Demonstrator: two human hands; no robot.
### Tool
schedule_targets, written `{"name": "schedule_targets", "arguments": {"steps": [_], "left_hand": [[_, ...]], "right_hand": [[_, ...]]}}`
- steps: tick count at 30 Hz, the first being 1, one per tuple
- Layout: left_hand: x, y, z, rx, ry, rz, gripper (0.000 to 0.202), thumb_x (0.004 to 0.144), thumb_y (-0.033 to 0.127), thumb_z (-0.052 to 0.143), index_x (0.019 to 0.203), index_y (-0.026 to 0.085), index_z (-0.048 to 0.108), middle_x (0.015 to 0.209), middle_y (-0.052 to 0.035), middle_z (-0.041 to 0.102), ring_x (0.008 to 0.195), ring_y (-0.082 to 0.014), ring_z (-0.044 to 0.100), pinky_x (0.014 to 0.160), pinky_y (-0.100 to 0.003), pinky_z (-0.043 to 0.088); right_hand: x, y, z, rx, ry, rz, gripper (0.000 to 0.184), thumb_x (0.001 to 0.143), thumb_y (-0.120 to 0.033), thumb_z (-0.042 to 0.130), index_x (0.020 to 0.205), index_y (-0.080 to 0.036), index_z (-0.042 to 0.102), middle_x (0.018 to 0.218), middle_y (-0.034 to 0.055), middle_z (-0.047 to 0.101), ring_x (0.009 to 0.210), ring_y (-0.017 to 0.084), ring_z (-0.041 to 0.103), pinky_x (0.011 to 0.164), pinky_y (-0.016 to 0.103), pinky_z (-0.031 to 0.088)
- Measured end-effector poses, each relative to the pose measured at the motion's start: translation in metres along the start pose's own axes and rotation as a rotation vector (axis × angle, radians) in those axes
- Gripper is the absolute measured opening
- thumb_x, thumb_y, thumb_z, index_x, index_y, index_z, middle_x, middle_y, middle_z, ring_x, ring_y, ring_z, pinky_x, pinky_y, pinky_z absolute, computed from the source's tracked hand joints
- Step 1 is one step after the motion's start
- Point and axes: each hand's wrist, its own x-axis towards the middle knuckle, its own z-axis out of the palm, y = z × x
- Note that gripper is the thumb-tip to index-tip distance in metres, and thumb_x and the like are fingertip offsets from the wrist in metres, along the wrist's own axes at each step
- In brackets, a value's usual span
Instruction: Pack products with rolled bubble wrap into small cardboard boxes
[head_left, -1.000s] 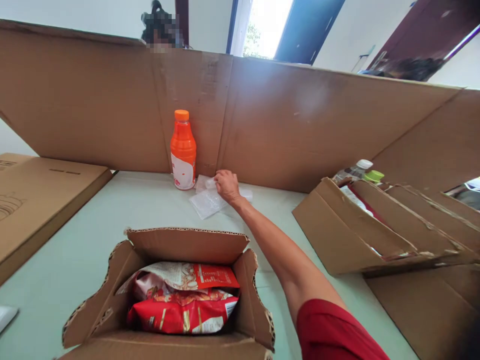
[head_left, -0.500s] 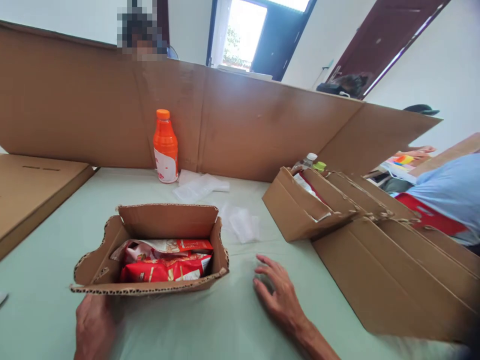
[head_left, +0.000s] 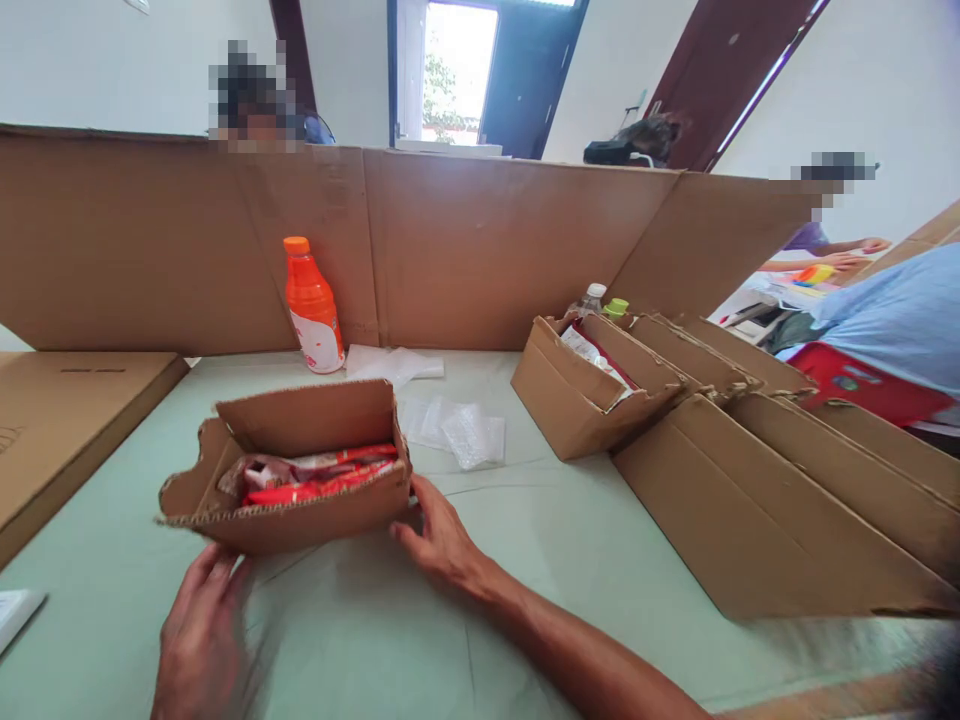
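An open-topped cardboard box point(head_left: 322, 525) stands at a slant on the table in front of me, with red snack packets point(head_left: 322, 488) lying inside. My right hand point(head_left: 446, 545) is at its right end, the thumb near the front corner and the other fingers partly hidden behind that end. Below the front left edge is my left hand point(head_left: 201, 635), slightly blurred, its fingers stretched towards the box and the thumb apart. Its fingertips meet the lower front edge; whether they bear any weight cannot be seen.
Behind the box are an orange bottle point(head_left: 313, 310) and clear plastic wrap point(head_left: 469, 435). More cardboard boxes point(head_left: 750, 510) line the right side, one holding bottles and packets. A flat carton point(head_left: 82, 400) lies left. A cardboard screen point(head_left: 487, 250) closes the back; people sit beyond.
My right hand has moved left onto the box's right end. The box has turned, its right end now farther back. The camera view has shifted too.
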Motion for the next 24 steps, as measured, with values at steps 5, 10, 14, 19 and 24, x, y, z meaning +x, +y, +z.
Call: {"name": "schedule_targets", "arguments": {"steps": [5, 10, 14, 19, 24], "left_hand": [[0.031, 0.002, 0.057, -0.178, 0.015, -0.079, 0.063, 0.072, 0.038, 0.079, 0.129, 0.02, 0.059, 0.143, -0.0112, 0.057, 0.145, -0.0337, 0.042, 0.125, -0.054, 0.026], [0.034, -0.008, 0.062, -0.143, 0.058, -0.097, 0.075, 0.068, 0.032, 0.082, 0.136, 0.022, 0.053, 0.148, -0.0146, 0.052, 0.144, -0.0344, 0.044, 0.123, -0.056, 0.03], [0.033, -0.009, 0.055, -0.114, 0.06, -0.091, 0.068, 0.069, 0.033, 0.081, 0.131, 0.023, 0.057, 0.143, -0.013, 0.055, 0.14, -0.0363, 0.048, 0.12, -0.061, 0.032], [0.037, -0.009, 0.056, -0.059, 0.027, -0.058, 0.072, 0.068, 0.033, 0.081, 0.135, 0.025, 0.055, 0.143, -0.0114, 0.056, 0.137, -0.0364, 0.05, 0.116, -0.059, 0.039], [0.039, -0.01, 0.054, -0.045, 0.0, -0.071, 0.07, 0.07, 0.035, 0.08, 0.134, 0.024, 0.056, 0.14, -0.012, 0.058, 0.134, -0.0367, 0.053, 0.115, -0.061, 0.039]], "right_hand": [[0.036, 0.019, -0.017, -0.033, 0.062, -0.038, 0.072, 0.078, -0.021, 0.062, 0.148, -0.02, 0.047, 0.151, 0.0141, 0.053, 0.135, 0.028, 0.053, 0.109, 0.047, 0.048], [0.036, 0.03, -0.088, -0.354, 0.172, -0.117, 0.048, 0.083, -0.016, 0.054, 0.129, -0.023, 0.065, 0.142, 0.0112, 0.062, 0.136, 0.026, 0.054, 0.118, 0.052, 0.037], [0.056, 0.026, -0.122, -0.464, 0.204, -0.085, 0.043, 0.084, -0.017, 0.052, 0.124, -0.022, 0.067, 0.133, 0.0101, 0.068, 0.128, 0.025, 0.059, 0.113, 0.049, 0.043], [0.087, 0.026, -0.118, -0.625, 0.05, -0.049, 0.055, 0.081, -0.013, 0.053, 0.134, -0.021, 0.062, 0.142, 0.0108, 0.062, 0.135, 0.026, 0.053, 0.115, 0.049, 0.04], [0.108, 0.035, -0.142, -0.73, -0.093, 0.066, 0.063, 0.064, 0.0, 0.05, 0.121, -0.018, 0.072, 0.123, 0.013, 0.073, 0.127, 0.031, 0.059, 0.11, 0.052, 0.039]]}}
